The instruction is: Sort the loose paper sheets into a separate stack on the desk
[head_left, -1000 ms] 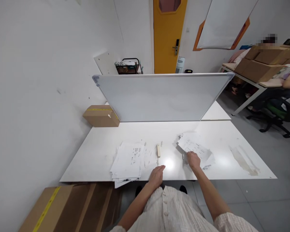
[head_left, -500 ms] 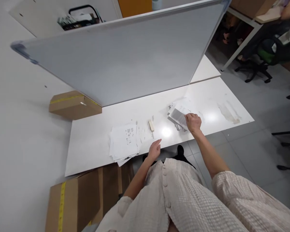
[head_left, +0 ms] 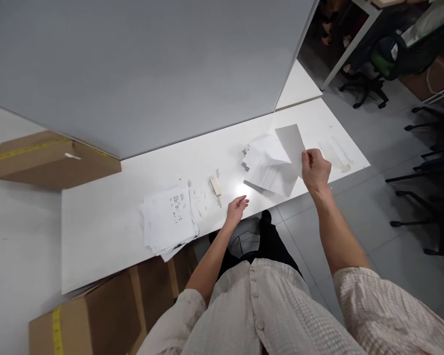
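Note:
My right hand point(head_left: 315, 170) pinches the edge of a sheet of paper point(head_left: 293, 140). The sheet is lifted and bent, its grey underside partly turned up. Beneath and beside it lie more printed papers point(head_left: 261, 148), partly covered by it. My left hand point(head_left: 237, 210) hovers at the table's front edge with fingers loosely stretched, holding nothing. A small cream-coloured block point(head_left: 215, 186) lies up and left of that hand. Further left, an uneven stack of white papers point(head_left: 166, 219), the top one printed, overhangs the front edge slightly.
A large whiteboard point(head_left: 163, 74) stands along the back of the white table point(head_left: 99, 227). One cardboard box point(head_left: 55, 162) is at the left end, and more boxes point(head_left: 111, 310) sit below in front. Wheeled chairs point(head_left: 370, 88) stand on the floor to the right.
My right hand has raised the sheet off the right-hand papers and moved it to the right, bending it. My left hand stays near the table edge. The view has tilted down.

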Demonstrator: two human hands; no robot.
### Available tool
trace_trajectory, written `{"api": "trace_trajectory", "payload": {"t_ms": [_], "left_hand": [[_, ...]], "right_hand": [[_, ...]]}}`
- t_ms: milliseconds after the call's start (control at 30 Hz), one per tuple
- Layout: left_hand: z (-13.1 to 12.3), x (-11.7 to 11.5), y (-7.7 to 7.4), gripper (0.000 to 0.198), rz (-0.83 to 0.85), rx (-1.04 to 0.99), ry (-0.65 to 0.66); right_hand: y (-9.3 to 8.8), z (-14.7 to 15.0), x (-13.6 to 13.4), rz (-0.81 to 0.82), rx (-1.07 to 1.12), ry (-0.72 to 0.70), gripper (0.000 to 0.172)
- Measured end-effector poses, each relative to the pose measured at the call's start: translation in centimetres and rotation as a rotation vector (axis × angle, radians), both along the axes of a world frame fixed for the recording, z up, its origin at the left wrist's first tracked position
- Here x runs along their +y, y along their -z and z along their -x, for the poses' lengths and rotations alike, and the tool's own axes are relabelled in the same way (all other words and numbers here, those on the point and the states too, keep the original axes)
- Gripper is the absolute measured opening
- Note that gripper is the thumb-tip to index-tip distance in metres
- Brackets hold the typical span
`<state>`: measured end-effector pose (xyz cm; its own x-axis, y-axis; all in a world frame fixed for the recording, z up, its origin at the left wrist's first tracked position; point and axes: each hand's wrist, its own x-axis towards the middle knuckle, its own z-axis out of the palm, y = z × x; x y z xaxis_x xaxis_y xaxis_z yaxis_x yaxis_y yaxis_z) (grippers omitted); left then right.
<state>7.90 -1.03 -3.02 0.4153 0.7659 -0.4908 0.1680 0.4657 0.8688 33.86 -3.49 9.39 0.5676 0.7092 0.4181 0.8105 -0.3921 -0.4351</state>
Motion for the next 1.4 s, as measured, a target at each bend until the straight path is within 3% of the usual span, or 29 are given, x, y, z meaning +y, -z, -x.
{"api": "trace_trajectory", "payload": {"t_ms": [100,233,300,433,567,667,800,900,1000,1067,1167,1300,1367,1400], "left_hand": [[-1.1,0.0,-0.4,0.036,0.150,0.022,0.028],[-4.0,0.3,0.3,0.059,0.616,-0.193,0.259],[-5.8,0.3,1.3,0.055,0.680,-0.303,0.186],[-7.4,-0.2,2.9,0.031,0.562,-0.329,-0.103],[-6.2,0.1,3.2,0.025,0.479,-0.413,-0.121],[-5.2,0.9,3.0,0.035,0.325,-0.524,-0.191],[-4.9,1.3,2.3,0.038,-0.021,-0.509,-0.364],[-4.6,0.8,1.0,0.034,-0.209,-0.534,-0.360],[-3.5,-0.6,-0.2,0.040,-0.225,-0.592,-0.208],[-2.3,-1.9,-0.2,0.045,-0.174,-0.592,-0.110],[0.0,-4.0,1.3,0.036,-0.189,-0.492,-0.237],[3.3,-5.6,4.4,0.031,-0.141,-0.396,-0.431],[4.9,-6.0,5.3,0.032,-0.153,-0.386,-0.518],[5.6,-6.1,5.5,0.032,-0.158,-0.380,-0.552]], "right_hand": [[-0.3,0.2,-0.4,-0.053,0.167,-0.039,0.028],[0.3,1.4,-1.0,-0.112,0.271,-0.040,0.027],[0.8,1.8,-1.4,-0.110,0.269,-0.058,0.027],[1.7,2.2,-2.2,-0.084,0.215,-0.095,0.025],[2.7,2.6,-2.8,-0.140,0.186,-0.108,0.029],[3.2,2.5,-2.7,-0.243,0.159,-0.099,0.032],[3.6,2.9,-2.5,-0.331,0.104,-0.097,0.030],[4.5,5.6,-2.3,-0.260,0.068,-0.282,0.029],[6.3,10.0,-2.6,-0.095,0.003,-0.508,0.026],[7.8,12.9,-3.6,-0.001,-0.039,-0.587,0.024],[10.0,15.6,-7.0,0.061,-0.002,-0.745,0.026],[14.3,14.4,-13.1,0.140,0.368,-0.976,0.026],[17.8,11.8,-15.4,0.317,0.597,-0.855,0.024],[19.9,10.3,-16.0,0.421,0.644,-0.719,0.023]]}}
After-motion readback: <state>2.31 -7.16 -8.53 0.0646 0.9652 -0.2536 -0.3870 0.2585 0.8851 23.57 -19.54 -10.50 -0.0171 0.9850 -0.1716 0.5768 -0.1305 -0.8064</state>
